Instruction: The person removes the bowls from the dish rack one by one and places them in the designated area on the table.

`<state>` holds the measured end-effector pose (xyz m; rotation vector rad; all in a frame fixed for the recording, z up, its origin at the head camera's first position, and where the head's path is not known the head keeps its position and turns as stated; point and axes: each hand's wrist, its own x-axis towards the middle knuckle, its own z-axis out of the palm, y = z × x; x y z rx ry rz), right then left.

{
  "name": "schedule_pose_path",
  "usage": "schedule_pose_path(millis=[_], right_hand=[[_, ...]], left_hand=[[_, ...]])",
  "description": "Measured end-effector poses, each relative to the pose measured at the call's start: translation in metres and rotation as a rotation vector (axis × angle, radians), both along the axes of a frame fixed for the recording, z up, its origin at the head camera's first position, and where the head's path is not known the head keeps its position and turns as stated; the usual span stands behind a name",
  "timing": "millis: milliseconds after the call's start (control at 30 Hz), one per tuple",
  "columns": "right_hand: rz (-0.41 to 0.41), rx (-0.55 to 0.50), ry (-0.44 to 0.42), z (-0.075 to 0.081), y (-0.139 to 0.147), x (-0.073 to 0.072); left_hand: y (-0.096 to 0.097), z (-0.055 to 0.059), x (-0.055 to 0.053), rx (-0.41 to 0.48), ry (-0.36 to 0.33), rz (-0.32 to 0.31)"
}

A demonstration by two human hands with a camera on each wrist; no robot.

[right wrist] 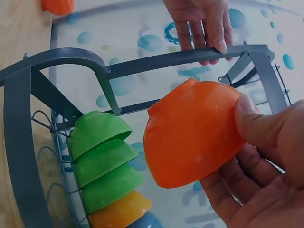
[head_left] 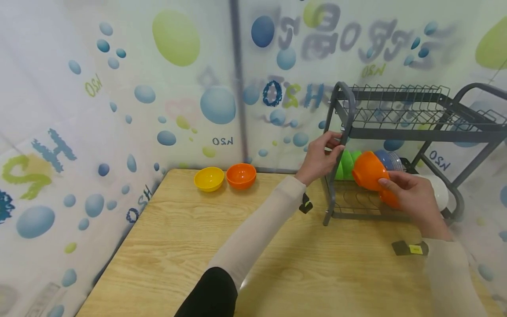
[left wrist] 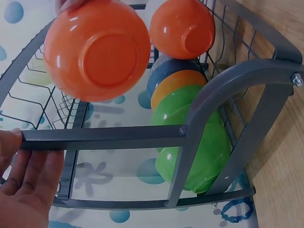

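My right hand (head_left: 416, 198) pinches an orange bowl (right wrist: 192, 130) by its rim, thumb on the outside, in front of the lower shelf of the grey dish rack (head_left: 420, 133). My left hand (head_left: 320, 158) grips the rack's left side post, fingers wrapped round the bar in the left wrist view. On the lower shelf, green bowls (right wrist: 102, 161) stand tilted in a row, followed by a yellow-orange bowl (right wrist: 121, 211) and a blue bowl (left wrist: 166, 76). A second orange bowl (left wrist: 183, 28) sits on that shelf near the front, partly hidden behind the held one in the head view.
To the left on the wooden table (head_left: 178, 246), a yellow bowl (head_left: 209, 179) and an orange bowl (head_left: 241, 176) stand side by side near the back edge. A white round dish (head_left: 439, 191) is at the rack's right end. The patterned curtain hangs close behind the rack.
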<state>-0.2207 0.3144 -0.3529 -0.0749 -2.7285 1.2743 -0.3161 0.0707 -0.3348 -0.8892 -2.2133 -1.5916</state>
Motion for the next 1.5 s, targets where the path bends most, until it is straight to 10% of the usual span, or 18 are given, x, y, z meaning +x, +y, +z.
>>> schedule_pose_path(millis=[367,767,1500], right_hand=[[0.045,0.1,0.229,0.014,-0.016,0.016],[0.201,0.191,0.582,0.021,-0.036,0.026],[0.517,0.301,0.734,0.015,-0.089,0.035]], left_hand=[[-0.005,0.002,-0.002,-0.015,-0.052,-0.043],[-0.052,-0.015,0.002,-0.05,-0.055,-0.057],[-0.114,-0.014,0.08,-0.299,0.458,-0.08]])
